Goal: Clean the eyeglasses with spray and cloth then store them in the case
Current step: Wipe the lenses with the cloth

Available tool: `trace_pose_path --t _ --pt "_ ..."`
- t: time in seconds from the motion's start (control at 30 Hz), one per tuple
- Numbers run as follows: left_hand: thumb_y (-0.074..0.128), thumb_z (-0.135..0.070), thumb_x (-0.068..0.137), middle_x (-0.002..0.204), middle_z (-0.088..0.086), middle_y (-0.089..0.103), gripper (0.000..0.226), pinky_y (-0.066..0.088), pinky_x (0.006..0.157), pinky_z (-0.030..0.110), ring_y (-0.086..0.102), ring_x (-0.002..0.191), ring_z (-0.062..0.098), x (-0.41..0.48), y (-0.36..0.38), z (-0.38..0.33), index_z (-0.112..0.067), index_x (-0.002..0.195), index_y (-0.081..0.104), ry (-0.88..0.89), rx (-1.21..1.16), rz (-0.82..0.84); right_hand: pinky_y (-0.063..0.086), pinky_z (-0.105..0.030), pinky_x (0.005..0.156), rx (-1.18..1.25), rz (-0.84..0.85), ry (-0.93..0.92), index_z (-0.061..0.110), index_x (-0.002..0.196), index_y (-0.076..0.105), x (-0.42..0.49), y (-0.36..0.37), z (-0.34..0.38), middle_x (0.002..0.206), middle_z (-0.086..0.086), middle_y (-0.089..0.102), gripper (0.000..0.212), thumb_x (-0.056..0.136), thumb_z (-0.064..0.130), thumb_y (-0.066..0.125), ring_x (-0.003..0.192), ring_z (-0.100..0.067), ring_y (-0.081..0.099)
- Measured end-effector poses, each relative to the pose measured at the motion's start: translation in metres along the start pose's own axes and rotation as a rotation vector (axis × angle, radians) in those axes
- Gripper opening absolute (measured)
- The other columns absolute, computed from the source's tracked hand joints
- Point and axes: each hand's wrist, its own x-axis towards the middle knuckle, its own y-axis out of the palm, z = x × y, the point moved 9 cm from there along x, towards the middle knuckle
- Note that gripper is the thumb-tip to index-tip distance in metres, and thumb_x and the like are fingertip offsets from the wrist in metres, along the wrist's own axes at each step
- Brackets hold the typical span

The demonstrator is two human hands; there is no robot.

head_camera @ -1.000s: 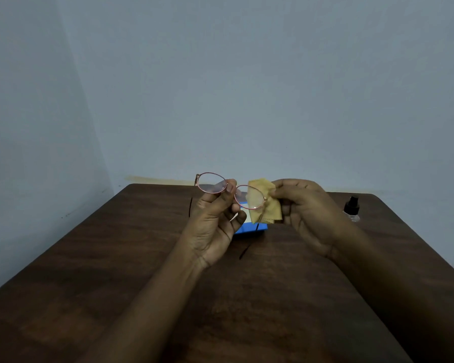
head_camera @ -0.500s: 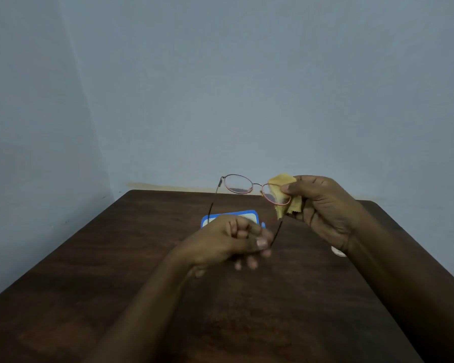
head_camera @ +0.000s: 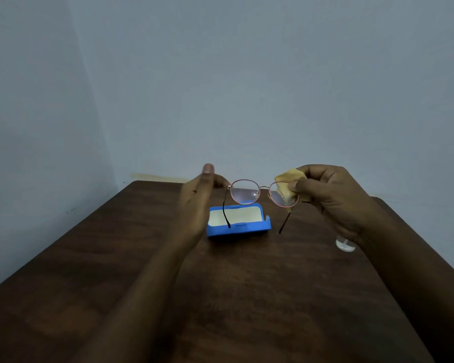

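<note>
— Where are the eyeglasses (head_camera: 244, 193) sitting?
— They are hanging in the air just above the open blue case (head_camera: 237, 227). The temples are unfolded and pointing down toward it, and the left temple tip is showing in front of the case's pale lining.
— What is the right hand (head_camera: 330, 197) doing?
— It is pinching a yellow cloth (head_camera: 288, 179) over the right lens, thumb and fingers curling tight on it, up and right of the case.
— And the left hand (head_camera: 197, 203)?
— It is standing edge-up just left of the case, fingers lying straight and together, thumb pointing up. The fingertips are reaching the frame's left hinge; I cannot tell whether they are touching it.
— Anything else?
— A clear spray bottle (head_camera: 346, 244) is standing on the dark wooden table (head_camera: 89, 258) well right of the case, and the right wrist is hiding most of it
</note>
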Motion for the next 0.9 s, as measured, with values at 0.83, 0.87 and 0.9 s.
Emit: trace_pose_path --t 0.83,0.87,0.9 --pt "0.061 -0.037 0.097 0.069 -0.005 0.048 0.035 0.034 0.070 0.027 0.039 0.073 0.015 0.000 0.031 0.017 -0.024 0.065 0.069 -0.116 -0.636 0.214 0.047 -0.056 0.099 0.097 0.066 0.045 0.005 0.107 0.080 -0.008 0.015 0.000 0.120 -0.042 0.064 0.016 0.092 0.007 0.074 0.102 -0.038 0.056" --pt "0.062 -0.038 0.097 0.069 -0.005 0.048 0.035 0.035 0.067 0.026 0.040 0.071 0.014 -0.001 0.032 0.015 -0.024 0.065 0.068 -0.112 -0.636 0.216 0.048 -0.058 0.100 0.085 0.041 0.021 0.007 0.106 0.081 -0.008 0.013 0.002 0.118 -0.039 0.066 0.015 0.094 0.007 0.073 0.101 -0.038 0.059" --pt "0.062 -0.037 0.098 0.069 -0.006 0.050 0.035 0.036 0.065 0.023 0.042 0.069 0.011 -0.001 0.032 0.014 -0.025 0.065 0.069 -0.111 -0.642 0.213 0.050 -0.059 0.102 0.034 0.006 -0.034 0.011 0.106 0.081 -0.008 0.011 0.008 0.114 -0.032 0.072 0.015 0.096 0.007 0.071 0.101 -0.036 0.065"
